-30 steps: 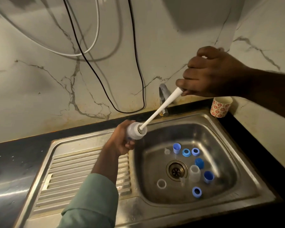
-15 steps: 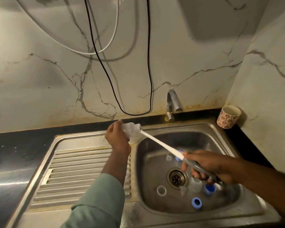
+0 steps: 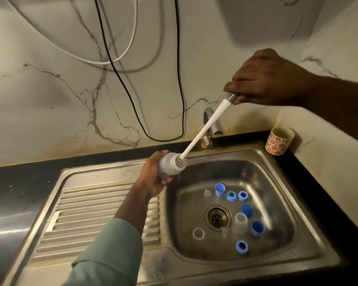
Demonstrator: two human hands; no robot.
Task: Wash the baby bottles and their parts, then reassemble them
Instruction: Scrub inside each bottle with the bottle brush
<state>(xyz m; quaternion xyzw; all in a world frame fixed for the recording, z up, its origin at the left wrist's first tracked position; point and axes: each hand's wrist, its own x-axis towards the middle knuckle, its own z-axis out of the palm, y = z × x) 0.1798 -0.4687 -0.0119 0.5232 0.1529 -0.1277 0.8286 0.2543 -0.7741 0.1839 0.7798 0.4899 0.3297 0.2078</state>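
Stainless steel pretty much everywhere here: the sink point(image 3: 310, 230) has a ribbed drainboard point(image 3: 99, 219) on its left side, and a mint-green sleeve point(image 3: 110, 252) comes up across it from the bottom edge. That's the person's left hand point(image 3: 153, 178), fingers wrapped around a clear baby bottle point(image 3: 171, 166) held just over the basin's left rim, mouth tilted up and to the right. The bristle end of a white bottle brush point(image 3: 203, 131) sits right in the bottle's mouth, and the long handle angles up across the tap point(image 3: 212, 124) to the right hand point(image 3: 265, 79), which is clenched around the grey end of it, up in front of the marble wall.

Down in the basin it's a scatter of parts around the drain point(image 3: 217, 218). A clear ring point(image 3: 198, 233) lies to the left of the drain. Behind the drain there's a small clear nipple point(image 3: 207, 192), a light blue cap point(image 3: 220, 189) and two blue rings point(image 3: 231, 196) point(image 3: 243, 196) side by side. Right of the drain a second clear bottle point(image 3: 240, 222) stands upright, with a blue cap point(image 3: 247, 210) behind it, another blue cap point(image 3: 257, 228) just beside it, and one more blue ring point(image 3: 242, 247) nearer the front. Something small and clear lies by the drain's front edge, too blurry to call.

Far right, a paper cup with red flowers point(image 3: 279, 141) sits on the black counter point(image 3: 19, 182) in the corner. A black cable point(image 3: 120, 79) and a white cable point(image 3: 130, 42) hang down the wall.
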